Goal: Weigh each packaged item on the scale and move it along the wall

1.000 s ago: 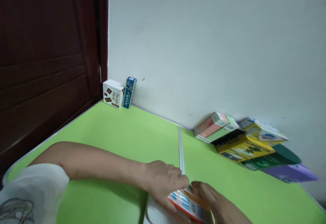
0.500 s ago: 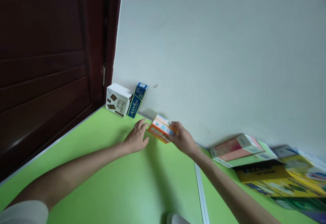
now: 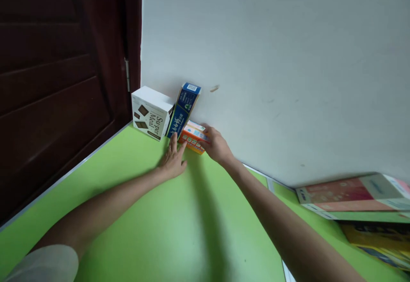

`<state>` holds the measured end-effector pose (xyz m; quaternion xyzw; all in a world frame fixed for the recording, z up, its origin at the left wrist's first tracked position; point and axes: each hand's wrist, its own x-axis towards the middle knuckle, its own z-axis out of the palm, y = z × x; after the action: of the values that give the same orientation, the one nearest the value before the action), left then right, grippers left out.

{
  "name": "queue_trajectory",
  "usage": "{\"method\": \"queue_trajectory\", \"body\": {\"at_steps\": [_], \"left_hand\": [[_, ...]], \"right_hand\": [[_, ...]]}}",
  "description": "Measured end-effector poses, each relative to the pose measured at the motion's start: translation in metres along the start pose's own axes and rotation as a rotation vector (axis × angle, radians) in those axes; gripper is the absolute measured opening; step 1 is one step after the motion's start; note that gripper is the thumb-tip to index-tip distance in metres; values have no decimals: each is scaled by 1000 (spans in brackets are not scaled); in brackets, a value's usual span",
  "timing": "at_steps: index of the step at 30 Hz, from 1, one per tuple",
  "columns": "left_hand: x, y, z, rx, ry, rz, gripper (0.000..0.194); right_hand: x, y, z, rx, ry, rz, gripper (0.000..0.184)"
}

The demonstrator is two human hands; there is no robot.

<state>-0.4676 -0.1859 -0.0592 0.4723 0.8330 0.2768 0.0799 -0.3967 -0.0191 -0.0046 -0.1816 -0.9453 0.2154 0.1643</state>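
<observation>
Green tabletop (image 3: 153, 230) is meeting a pale wall (image 3: 272, 60) beside a dark door (image 3: 48, 81). My right hand (image 3: 218, 146) is gripping the orange box (image 3: 191, 144) at its right end. That box is occupying the position just right of the blue box (image 3: 184, 110), near the wall. My left hand (image 3: 172, 161) is holding its fingers apart before the blue box; contact cannot be confirmed. The white box (image 3: 149, 115) is standing left of both.

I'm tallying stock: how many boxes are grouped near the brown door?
3: the white box with brown pictures, nearest the door; the tall dark blue box beside it; the small orange and white box in the right hand. Others may be hidden.
</observation>
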Motion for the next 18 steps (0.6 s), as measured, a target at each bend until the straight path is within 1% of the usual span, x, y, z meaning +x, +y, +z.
{"method": "queue_trajectory", "body": {"at_steps": [3,5,6,11,13,15,17,18], "left_hand": [[7,1,2,-2,16,-21,70],[9,2,3,0,31,-32,69],[10,2,4,2,38,-32,69],[10,2,4,19,48,-37,74],[8,5,1,21,52,-49,73],[5,11,-5,32,54,-51,72],[-2,23,-16,67,37,-24,67],[-8,31,-23,95,14,9,62]], "right_hand": [[0,0,3,-40,35,-83,31],[-3,-3,5,-104,64,-145,28],[-4,-5,6,-139,70,-153,27],[-6,-17,9,-220,47,-53,33],[-6,-24,5,-231,22,-35,37],[-10,-33,-4,-245,-14,-26,46],[-24,-44,-17,-254,-46,-26,54],[-36,-49,-24,-254,-70,-36,54]]}}
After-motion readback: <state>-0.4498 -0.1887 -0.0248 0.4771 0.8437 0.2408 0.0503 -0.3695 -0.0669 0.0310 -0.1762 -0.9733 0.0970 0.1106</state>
